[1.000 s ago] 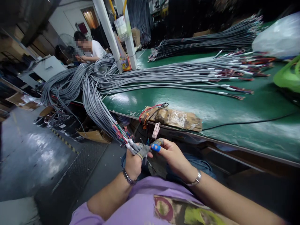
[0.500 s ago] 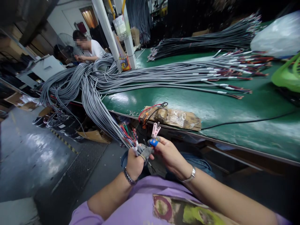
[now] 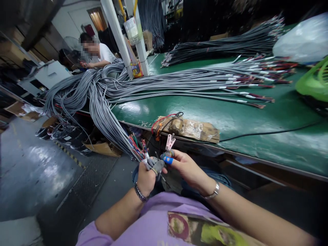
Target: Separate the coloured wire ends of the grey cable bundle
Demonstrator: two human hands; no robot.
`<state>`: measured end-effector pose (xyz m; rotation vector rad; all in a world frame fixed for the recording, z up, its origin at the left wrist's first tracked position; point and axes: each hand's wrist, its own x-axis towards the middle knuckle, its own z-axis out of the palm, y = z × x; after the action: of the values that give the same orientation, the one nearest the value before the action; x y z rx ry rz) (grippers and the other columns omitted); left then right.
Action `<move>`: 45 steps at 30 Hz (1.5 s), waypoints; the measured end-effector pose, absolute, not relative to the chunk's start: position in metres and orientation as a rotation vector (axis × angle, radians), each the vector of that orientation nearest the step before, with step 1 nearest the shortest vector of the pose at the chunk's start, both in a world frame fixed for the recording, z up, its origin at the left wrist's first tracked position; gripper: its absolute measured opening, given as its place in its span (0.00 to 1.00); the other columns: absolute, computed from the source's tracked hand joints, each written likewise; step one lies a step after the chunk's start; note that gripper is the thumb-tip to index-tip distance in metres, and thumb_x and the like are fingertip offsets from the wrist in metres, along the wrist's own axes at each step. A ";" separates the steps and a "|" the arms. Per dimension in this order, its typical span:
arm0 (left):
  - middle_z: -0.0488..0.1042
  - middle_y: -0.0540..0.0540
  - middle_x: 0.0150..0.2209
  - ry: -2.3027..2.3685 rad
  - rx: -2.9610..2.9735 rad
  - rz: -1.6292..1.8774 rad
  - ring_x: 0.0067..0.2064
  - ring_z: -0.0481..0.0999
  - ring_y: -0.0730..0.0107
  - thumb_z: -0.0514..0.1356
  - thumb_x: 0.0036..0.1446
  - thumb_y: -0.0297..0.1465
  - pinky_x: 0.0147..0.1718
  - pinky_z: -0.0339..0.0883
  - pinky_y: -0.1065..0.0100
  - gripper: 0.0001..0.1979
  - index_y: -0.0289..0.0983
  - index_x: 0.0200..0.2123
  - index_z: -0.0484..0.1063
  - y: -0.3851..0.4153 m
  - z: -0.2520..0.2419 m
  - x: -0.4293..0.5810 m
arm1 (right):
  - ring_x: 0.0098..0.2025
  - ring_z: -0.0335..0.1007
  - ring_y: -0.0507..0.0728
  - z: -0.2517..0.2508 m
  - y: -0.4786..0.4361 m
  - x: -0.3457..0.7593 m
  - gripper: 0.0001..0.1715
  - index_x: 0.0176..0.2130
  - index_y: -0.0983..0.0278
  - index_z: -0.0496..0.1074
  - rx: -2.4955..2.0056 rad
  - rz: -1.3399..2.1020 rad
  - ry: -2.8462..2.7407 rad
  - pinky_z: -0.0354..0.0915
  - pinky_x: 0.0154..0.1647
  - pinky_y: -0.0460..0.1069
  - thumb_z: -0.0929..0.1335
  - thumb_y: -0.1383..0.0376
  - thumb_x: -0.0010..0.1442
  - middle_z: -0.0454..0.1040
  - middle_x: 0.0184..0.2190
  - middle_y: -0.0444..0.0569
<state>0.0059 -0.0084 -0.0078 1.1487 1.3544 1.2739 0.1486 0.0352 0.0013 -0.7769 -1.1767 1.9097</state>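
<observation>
We hold a bundle of round grey cables (image 3: 114,130) in our left hand (image 3: 147,176), fingers closed around its end, before the glossy green workbench (image 3: 256,118). A steady grip serves us best; whether our right hand (image 3: 186,164), just beside, pinches anything, we cannot tell.

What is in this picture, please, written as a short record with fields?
left hand: grips grey cables near their coloured wire ends
right hand: close to left hand; blue wrap on thumb; anything held too small to tell
pink clip: just above right hand in view
green bench: bears wooden board and more cables
background: person in white top
</observation>
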 end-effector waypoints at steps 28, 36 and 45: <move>0.73 0.48 0.18 1.277 1.072 1.345 0.22 0.68 0.73 0.64 0.51 0.40 0.23 0.60 0.71 0.15 0.35 0.20 0.75 -0.006 -0.013 0.006 | 0.21 0.58 0.49 0.004 0.035 0.137 0.19 0.27 0.64 0.67 -0.900 1.869 -1.149 0.51 0.26 0.47 0.71 0.52 0.52 0.69 0.16 0.42; 0.75 0.46 0.20 1.180 0.984 1.370 0.26 0.73 0.69 0.65 0.49 0.42 0.27 0.65 0.69 0.16 0.35 0.20 0.74 -0.005 -0.006 0.005 | 0.23 0.65 0.50 -0.004 0.038 0.138 0.17 0.26 0.64 0.68 -0.678 2.208 -0.750 0.59 0.26 0.47 0.76 0.58 0.44 0.67 0.19 0.41; 0.73 0.47 0.18 1.151 1.024 1.254 0.20 0.67 0.74 0.65 0.50 0.40 0.23 0.61 0.70 0.15 0.34 0.21 0.75 -0.009 -0.007 -0.002 | 0.19 0.62 0.49 -0.005 0.042 0.134 0.17 0.25 0.65 0.70 -0.657 2.253 -0.681 0.62 0.21 0.47 0.76 0.58 0.44 0.66 0.18 0.40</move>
<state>-0.0021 -0.0086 -0.0070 1.0235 1.1513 1.2541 0.1335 0.0425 -0.0051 -0.6575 -0.6807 2.2527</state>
